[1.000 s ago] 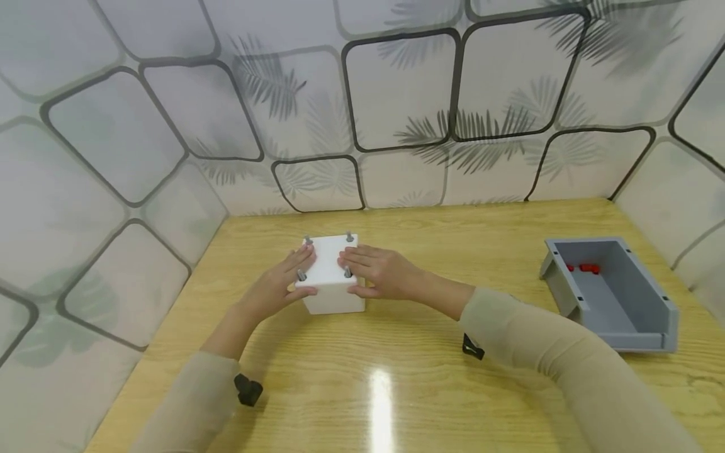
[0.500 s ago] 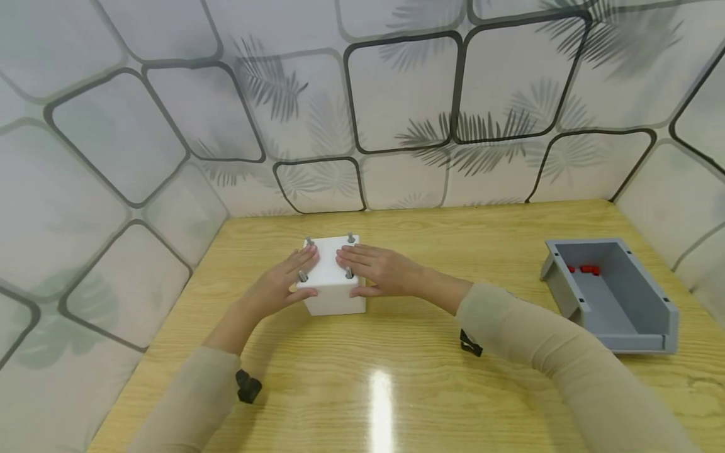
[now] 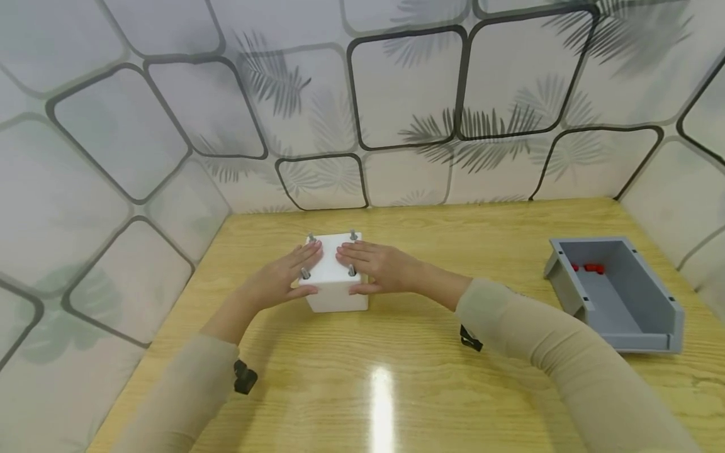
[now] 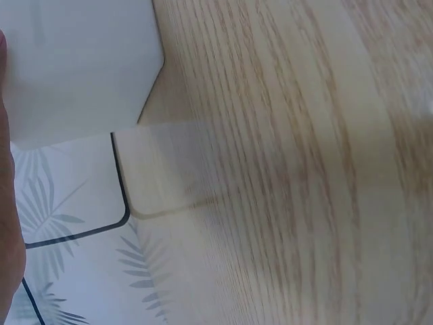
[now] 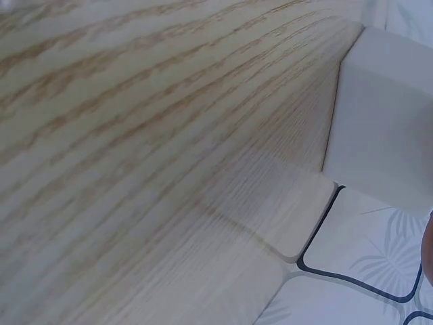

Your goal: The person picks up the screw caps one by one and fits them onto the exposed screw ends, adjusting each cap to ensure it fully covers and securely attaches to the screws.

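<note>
A white box (image 3: 338, 299) stands on the wooden table, with a grey bolt-like post (image 3: 305, 273) rising at each corner of its top. From the left side, my left hand (image 3: 283, 277) lays its straight fingers flat on the top, its thumb reaching along the front edge. Opposite it, my right hand (image 3: 386, 270) rests straight fingers on the right part of the top, thumb at the front. The two sets of fingertips lie a small gap apart. In the left wrist view the box (image 4: 81, 74) fills the upper left corner; in the right wrist view the box (image 5: 385, 115) is at the right.
A grey open bin (image 3: 614, 305) with small red pieces (image 3: 593, 268) at its far end stands on the right of the table (image 3: 430, 390). A patterned cloth wall (image 3: 408, 88) rises behind and at both sides. Black wrist mounts (image 3: 245, 377) hang beneath the sleeves.
Both hands have edged slightly inward over the box top, so their fingertips lie closer together. The box stays in place on the table; the head view shifts a little.
</note>
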A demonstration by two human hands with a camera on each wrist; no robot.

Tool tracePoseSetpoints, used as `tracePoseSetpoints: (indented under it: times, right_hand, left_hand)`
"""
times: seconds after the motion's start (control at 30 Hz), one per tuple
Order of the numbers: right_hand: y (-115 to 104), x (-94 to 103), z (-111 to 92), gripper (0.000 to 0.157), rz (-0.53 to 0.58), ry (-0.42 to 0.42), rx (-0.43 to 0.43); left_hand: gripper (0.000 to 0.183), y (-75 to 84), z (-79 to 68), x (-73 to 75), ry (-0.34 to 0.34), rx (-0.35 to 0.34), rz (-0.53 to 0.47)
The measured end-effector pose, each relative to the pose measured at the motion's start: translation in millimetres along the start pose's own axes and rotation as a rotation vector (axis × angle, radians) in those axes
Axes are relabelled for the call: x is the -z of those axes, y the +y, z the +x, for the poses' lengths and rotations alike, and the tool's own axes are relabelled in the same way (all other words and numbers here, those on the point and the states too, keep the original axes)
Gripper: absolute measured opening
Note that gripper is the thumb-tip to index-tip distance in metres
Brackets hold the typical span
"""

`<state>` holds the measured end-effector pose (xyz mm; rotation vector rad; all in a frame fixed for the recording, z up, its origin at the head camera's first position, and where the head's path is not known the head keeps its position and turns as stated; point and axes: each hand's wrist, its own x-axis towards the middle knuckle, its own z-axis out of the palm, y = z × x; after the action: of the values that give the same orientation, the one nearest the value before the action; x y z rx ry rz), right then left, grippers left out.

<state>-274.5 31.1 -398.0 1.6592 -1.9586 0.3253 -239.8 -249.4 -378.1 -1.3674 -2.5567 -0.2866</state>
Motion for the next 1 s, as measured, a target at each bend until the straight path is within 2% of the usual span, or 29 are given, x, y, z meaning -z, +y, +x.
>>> tracePoseSetpoints:
  times: [0.13,0.3,0.47,0.67,1.0]
  right_hand:
    - [0,0.7,-1,0.063,0.013,0.006,-0.003]
    - [0,-1.9,1,0.063,0.005,0.034,0.007]
    - [-1,-1.9,0,0.063,0.004,0.030,0.000]
    - [-4,-3.0,0,0.062,0.005,0.028,-0.014]
    - [-5,-1.2,0,0.061,0.027,0.017,-0.069]
  left_hand:
    - [0.088,0.8,2.3,-1.2,-0.030,0.040,-0.023]
    - [0.087,0.5,1.7,-3.0,0.034,0.019,-0.021]
    - [0.087,-0.8,1.7,-7.1,0.070,-0.003,-0.001]
    - [0.086,1.5,-0.3,-12.9,0.120,0.001,0.024]
    - [0.083,0.0,3.2,-20.0,0.220,-0.034,0.068]
